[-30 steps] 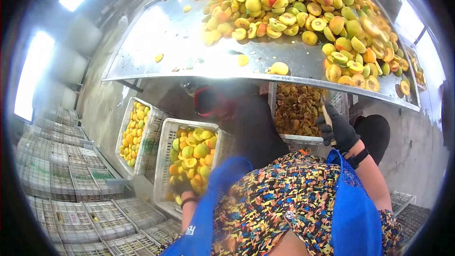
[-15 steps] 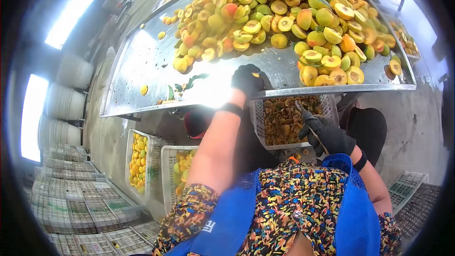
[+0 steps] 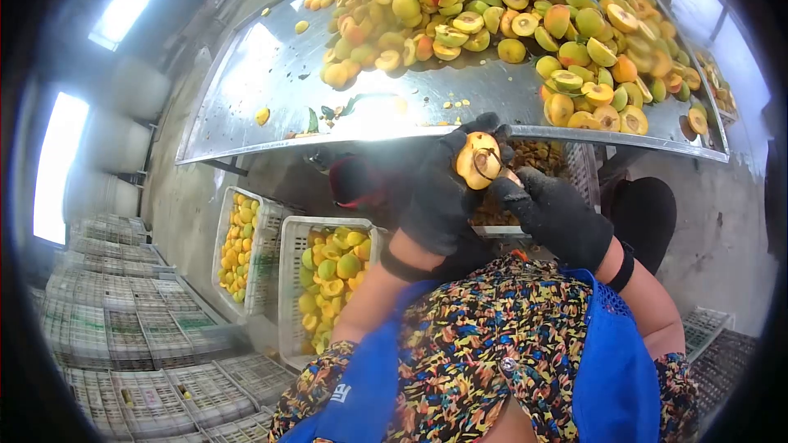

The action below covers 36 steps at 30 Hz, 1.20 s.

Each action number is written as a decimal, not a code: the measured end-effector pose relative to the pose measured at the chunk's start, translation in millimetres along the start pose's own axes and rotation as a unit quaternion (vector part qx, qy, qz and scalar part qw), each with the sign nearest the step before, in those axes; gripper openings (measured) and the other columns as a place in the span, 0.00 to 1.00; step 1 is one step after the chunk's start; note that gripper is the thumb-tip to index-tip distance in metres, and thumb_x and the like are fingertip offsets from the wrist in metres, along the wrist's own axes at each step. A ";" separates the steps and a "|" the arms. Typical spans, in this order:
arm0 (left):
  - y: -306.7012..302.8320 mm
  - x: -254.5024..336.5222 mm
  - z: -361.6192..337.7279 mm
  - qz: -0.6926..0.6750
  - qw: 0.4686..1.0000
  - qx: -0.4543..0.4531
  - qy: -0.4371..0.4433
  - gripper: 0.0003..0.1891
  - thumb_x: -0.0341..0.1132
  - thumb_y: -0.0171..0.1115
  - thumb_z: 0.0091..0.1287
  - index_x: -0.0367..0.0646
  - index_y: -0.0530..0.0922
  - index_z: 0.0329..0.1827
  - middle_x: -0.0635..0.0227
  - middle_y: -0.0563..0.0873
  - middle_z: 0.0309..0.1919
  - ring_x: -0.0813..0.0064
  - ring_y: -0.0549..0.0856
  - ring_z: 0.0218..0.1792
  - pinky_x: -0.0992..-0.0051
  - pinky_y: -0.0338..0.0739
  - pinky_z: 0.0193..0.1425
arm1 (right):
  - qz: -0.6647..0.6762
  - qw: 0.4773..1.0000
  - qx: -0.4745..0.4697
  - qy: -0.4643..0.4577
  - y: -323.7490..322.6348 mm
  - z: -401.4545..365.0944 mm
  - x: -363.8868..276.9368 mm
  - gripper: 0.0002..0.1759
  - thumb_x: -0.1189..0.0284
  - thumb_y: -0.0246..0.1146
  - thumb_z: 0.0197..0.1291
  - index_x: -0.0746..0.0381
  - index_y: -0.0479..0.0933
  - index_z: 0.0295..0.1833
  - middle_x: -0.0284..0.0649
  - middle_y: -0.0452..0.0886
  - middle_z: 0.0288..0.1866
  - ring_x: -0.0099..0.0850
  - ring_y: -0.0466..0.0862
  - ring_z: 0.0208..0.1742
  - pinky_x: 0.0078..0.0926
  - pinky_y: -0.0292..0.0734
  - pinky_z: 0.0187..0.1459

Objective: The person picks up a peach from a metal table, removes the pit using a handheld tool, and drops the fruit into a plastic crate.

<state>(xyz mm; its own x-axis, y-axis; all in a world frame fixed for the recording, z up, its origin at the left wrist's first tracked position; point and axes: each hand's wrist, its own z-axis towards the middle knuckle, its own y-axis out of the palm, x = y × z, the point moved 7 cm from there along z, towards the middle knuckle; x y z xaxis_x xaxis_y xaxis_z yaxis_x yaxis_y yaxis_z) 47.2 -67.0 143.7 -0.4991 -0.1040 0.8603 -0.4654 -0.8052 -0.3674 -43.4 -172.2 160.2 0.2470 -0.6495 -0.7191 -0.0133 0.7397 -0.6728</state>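
My left hand (image 3: 431,205), in a black glove, holds a peach half (image 3: 472,168) with its cut, brownish face toward my right side. My gloved right hand (image 3: 566,217) is closed on a small pitting tool (image 3: 510,177); its thin curved end lies against the middle of the cut face. Most of the tool is hidden in my fingers. Both hands are together just in front of the metal table's (image 3: 271,90) near edge. Beyond them a large heap of yellow-green peach halves (image 3: 513,49) lies on the table.
Below my hands stands a white crate (image 3: 584,172) of brown pits and scraps, partly hidden. On the floor to the left are a crate (image 3: 289,303) of peach halves and another fruit crate (image 3: 220,246). Stacked crates (image 3: 123,320) fill the lower left.
My left hand has come back from the tabletop and now holds a peach half. My right hand has risen with the pitting tool, which now meets the fruit.
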 end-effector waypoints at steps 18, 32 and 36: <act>-12.3 39.9 -11.5 -0.194 0.974 0.108 -0.047 0.20 0.44 0.58 0.64 0.32 0.75 0.45 0.61 0.81 0.33 0.76 0.81 0.34 0.74 0.78 0.37 | 0.298 0.945 -0.073 0.111 32.3 -2.6 -4.2 0.20 0.60 0.51 0.70 0.67 0.75 0.49 0.47 0.82 0.40 0.30 0.82 0.38 0.28 0.74 0.41; -17.0 51.7 -17.3 0.060 0.977 0.191 0.071 0.15 0.38 0.47 0.73 0.34 0.76 0.49 0.62 0.83 0.39 0.72 0.82 0.37 0.74 0.78 0.44 | 0.365 0.908 -0.085 0.187 38.9 2.6 0.5 0.24 0.53 0.50 0.70 0.66 0.76 0.46 0.36 0.80 0.35 0.21 0.77 0.36 0.22 0.73 0.38; -20.7 83.3 -18.2 0.170 0.958 0.199 0.113 0.17 0.41 0.47 0.74 0.34 0.78 0.44 0.63 0.84 0.37 0.74 0.82 0.35 0.74 0.78 0.43 | 0.366 0.919 -0.082 0.120 41.6 1.7 -3.9 0.25 0.51 0.51 0.69 0.64 0.75 0.40 0.33 0.78 0.31 0.19 0.74 0.33 0.19 0.71 0.36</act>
<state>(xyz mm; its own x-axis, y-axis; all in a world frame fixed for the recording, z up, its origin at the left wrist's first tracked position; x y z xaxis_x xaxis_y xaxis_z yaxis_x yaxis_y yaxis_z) 2.0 -48.3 216.5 -0.7394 -0.3068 0.5993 0.0459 -0.9110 -0.4098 -43.2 -138.6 135.3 -0.1069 -0.0222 -0.9940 -0.2413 0.9704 0.0043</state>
